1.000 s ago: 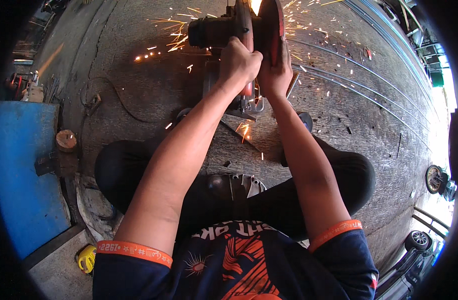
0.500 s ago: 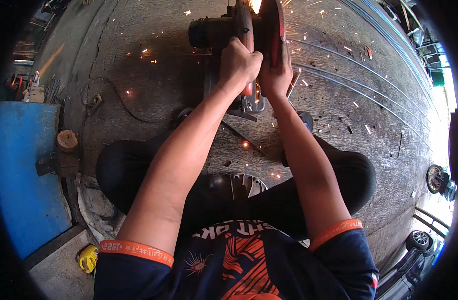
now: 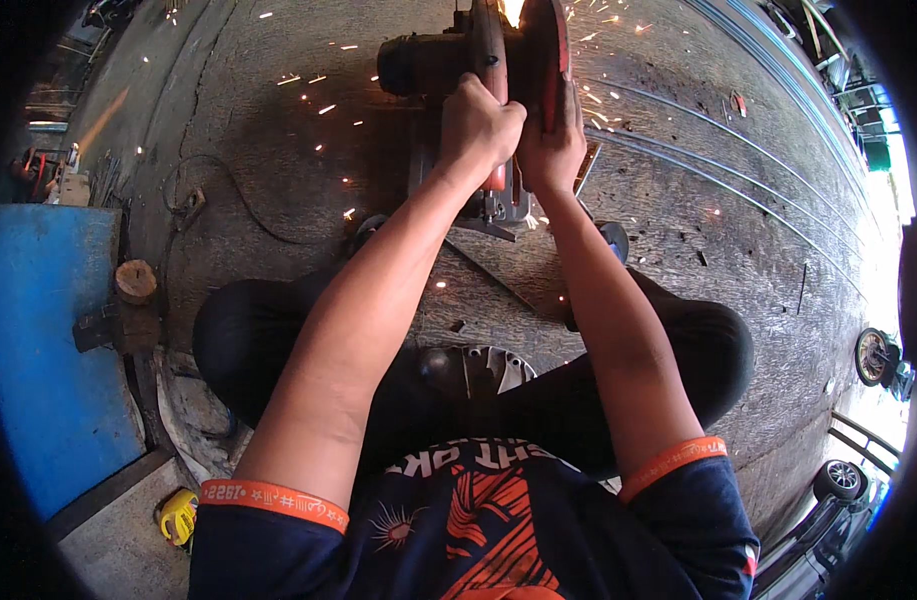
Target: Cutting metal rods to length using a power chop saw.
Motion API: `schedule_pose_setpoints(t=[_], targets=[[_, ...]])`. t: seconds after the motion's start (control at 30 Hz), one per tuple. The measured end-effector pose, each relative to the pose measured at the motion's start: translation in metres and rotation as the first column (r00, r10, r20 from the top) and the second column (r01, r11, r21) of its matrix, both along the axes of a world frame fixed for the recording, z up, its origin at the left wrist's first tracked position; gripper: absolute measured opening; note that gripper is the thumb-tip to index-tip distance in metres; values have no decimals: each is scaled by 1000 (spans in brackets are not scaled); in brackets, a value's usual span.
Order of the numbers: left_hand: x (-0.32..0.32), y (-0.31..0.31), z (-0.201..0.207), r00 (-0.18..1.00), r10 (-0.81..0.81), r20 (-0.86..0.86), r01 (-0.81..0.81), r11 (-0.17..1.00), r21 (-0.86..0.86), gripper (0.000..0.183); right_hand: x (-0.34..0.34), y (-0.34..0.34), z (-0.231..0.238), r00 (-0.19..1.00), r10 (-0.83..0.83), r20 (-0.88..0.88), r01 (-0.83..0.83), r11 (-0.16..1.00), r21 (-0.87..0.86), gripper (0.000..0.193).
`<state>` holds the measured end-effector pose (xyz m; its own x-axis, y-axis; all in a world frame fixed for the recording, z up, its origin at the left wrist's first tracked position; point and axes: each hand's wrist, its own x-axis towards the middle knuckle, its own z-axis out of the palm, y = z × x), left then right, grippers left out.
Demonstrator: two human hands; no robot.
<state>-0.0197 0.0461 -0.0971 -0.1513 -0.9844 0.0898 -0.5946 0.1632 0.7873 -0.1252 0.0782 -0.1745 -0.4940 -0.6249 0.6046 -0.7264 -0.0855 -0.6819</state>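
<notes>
A chop saw [image 3: 418, 66] with a dark motor and a red guard [image 3: 552, 60] stands on the floor ahead of me, throwing sparks. My left hand [image 3: 478, 128] is closed round its worn red handle [image 3: 490, 50]. Against the near edge of the guard, my right hand [image 3: 554, 158] grips with the thumb side left and the fingers along its right face. Both arms reach straight forward. Bright orange light [image 3: 513, 12] glows at the top between handle and guard. The cutting point and the workpiece are hidden there.
Long metal bars [image 3: 718, 118] lie across the floor at right. A dark cable [image 3: 243, 195] curls at left near a blue panel [image 3: 53, 350], a round wood block [image 3: 135, 282] and a yellow tape measure [image 3: 178, 516]. A motorcycle wheel [image 3: 870, 357] shows far right.
Sparks have scattered into new places around the saw. Both hands and the saw stay practically where they were.
</notes>
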Motion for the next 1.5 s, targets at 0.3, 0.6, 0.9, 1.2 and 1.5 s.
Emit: schedule_pose_setpoints(t=[0.3, 0.6, 0.9, 1.2, 1.5], targets=[[0, -1, 1, 1000, -3, -21, 3, 1000, 13, 39, 1, 0, 1, 1000, 1, -20, -1, 1000, -23, 58], [-1, 5, 4, 1000, 14, -27, -13, 1000, 23, 38, -1, -1, -1, 999, -6, -36, 4, 999, -43, 60], [-1, 3, 2, 1000, 11, -27, -11, 1000, -29, 38, -1, 0, -3, 999, -10, -48, 10, 1000, -20, 61], [-1, 3, 1, 999, 8, -52, -8, 1000, -12, 39, 0, 2, -1, 1000, -3, 19, 3, 1000, 1, 58], [0, 2, -2, 1000, 5, -20, -6, 1000, -17, 41, 2, 4, 1, 1000, -15, -24, 15, 1000, -21, 60]])
